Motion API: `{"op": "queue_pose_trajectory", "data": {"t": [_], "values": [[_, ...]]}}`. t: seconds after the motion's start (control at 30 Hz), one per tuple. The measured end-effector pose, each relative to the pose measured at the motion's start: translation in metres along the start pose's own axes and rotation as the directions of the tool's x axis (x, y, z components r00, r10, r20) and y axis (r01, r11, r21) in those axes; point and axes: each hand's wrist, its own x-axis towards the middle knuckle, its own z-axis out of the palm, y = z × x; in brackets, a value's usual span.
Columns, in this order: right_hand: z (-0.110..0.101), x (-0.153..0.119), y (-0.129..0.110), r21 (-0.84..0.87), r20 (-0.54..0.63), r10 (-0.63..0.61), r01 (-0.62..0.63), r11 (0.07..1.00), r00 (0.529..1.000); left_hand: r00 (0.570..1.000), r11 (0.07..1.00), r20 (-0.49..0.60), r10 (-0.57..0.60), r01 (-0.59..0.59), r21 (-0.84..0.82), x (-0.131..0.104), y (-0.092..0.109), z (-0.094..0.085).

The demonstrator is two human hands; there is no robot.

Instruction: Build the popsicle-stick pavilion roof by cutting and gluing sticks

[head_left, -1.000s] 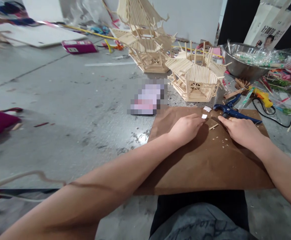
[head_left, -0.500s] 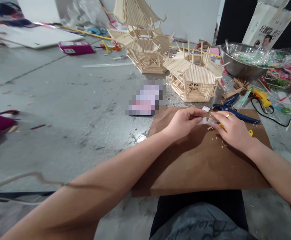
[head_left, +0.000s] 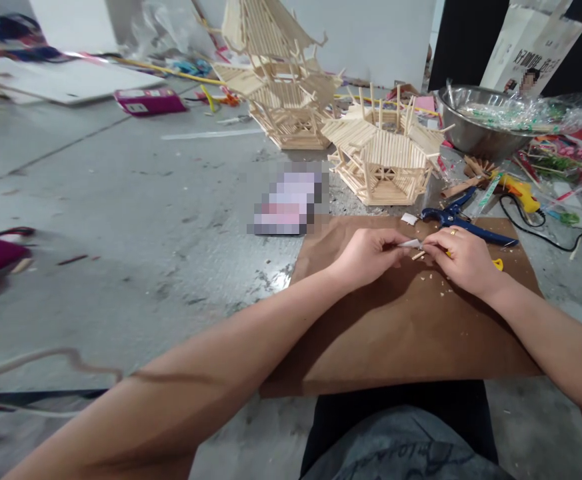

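Observation:
Above the brown sheet, my left hand [head_left: 371, 255] pinches a small white strip [head_left: 411, 244], possibly folded paper, between thumb and fingers. My right hand [head_left: 463, 259], with a ring on one finger, closes its fingertips at the strip's right end. The two hands nearly meet there. A short wooden stick piece [head_left: 418, 256] and several pale crumbs lie just below the fingertips. Partly hidden by my right hand is a yellow object [head_left: 497, 265]. Another small white piece [head_left: 409, 219] rests beyond my fingers, beside a blue-handled cutter [head_left: 471, 225].
The brown sheet [head_left: 395, 340] lies before me on the grey floor. Beyond it stand a stick pavilion [head_left: 393, 157] and a taller stick tower [head_left: 288, 93]. A blurred phone-like object [head_left: 288, 203] lies left. A metal bowl [head_left: 485, 133] and yellow glue gun [head_left: 523, 193] are right.
My hands have come slightly lower and the white strip now shows between my fingertips. The other white piece lies apart from my fingers. The view has shifted a little.

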Motion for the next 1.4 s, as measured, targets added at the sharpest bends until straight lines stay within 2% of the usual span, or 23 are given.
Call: {"op": "queue_pose_trajectory", "data": {"t": [0.07,0.17,0.23,0.3,0.4,0.47,0.53,0.57,0.63,0.7,0.8,0.9,1.0,1.17,1.4], "values": [[0.001,0.0,0.003,-0.025,-0.01,0.02,-0.02,0.999,1.0,0.981,0.982,-0.121,0.151,-0.135,0.131,0.0,-0.003,-0.002],[0.001,0.001,0.002,-0.009,-0.066,0.008,-0.008,1.0,0.998,0.888,0.886,-0.237,0.395,-0.299,0.355,-0.001,-0.007,-0.005],[0.0,0.005,-0.003,0.105,-0.074,0.025,-0.018,0.994,0.997,0.829,0.81,-0.242,0.504,-0.357,0.465,-0.002,-0.009,-0.005],[-0.001,0.008,-0.009,0.282,-0.029,0.111,-0.099,0.954,0.993,0.79,0.755,-0.224,0.57,-0.398,0.521,-0.003,-0.009,-0.003],[0.001,0.012,-0.016,0.497,0.103,0.291,-0.303,0.813,0.951,0.776,0.726,-0.197,0.599,-0.423,0.543,-0.004,-0.01,0.001],[0.002,0.013,-0.017,0.578,0.169,0.366,-0.393,0.715,0.915,0.792,0.751,-0.192,0.58,-0.427,0.503,-0.003,-0.009,0.002],[0.002,0.014,-0.016,0.628,0.189,0.397,-0.422,0.654,0.898,0.836,0.821,-0.194,0.514,-0.414,0.393,-0.003,-0.006,0.003],[0.002,0.016,-0.015,0.635,0.188,0.407,-0.427,0.644,0.894,0.871,0.875,-0.203,0.448,-0.381,0.298,-0.002,-0.004,0.003],[0.0,0.021,-0.012,0.607,0.162,0.425,-0.43,0.668,0.89,0.946,0.969,-0.212,0.246,-0.242,0.043,0.001,0.001,0.003],[-0.001,0.03,-0.008,0.538,0.112,0.426,-0.415,0.734,0.898,0.983,0.977,-0.183,0.012,-0.051,-0.209,0.006,0.006,0.001],[0.0,0.046,0.0,0.437,0.012,0.373,-0.341,0.832,0.928,0.963,0.919,-0.177,-0.203,0.125,-0.374,0.018,0.011,-0.004],[0.007,0.062,0.009,0.44,-0.03,0.335,-0.289,0.85,0.942,0.933,0.895,-0.23,-0.278,0.165,-0.413,0.033,0.009,-0.01],[0.015,0.075,0.015,0.476,-0.023,0.378,-0.322,0.818,0.926,0.919,0.907,-0.295,-0.263,0.131,-0.401,0.048,0.002,-0.016],[0.02,0.089,0.018,0.303,-0.092,0.42,-0.376,0.876,0.903,0.86,0.937,-0.436,-0.263,0.119,-0.329,0.067,-0.011,-0.017],[0.029,0.093,0.015,0.322,-0.123,0.425,-0.369,0.872,0.897,0.791,0.972,-0.573,-0.215,0.115,-0.206,0.076,-0.023,-0.015]]}}
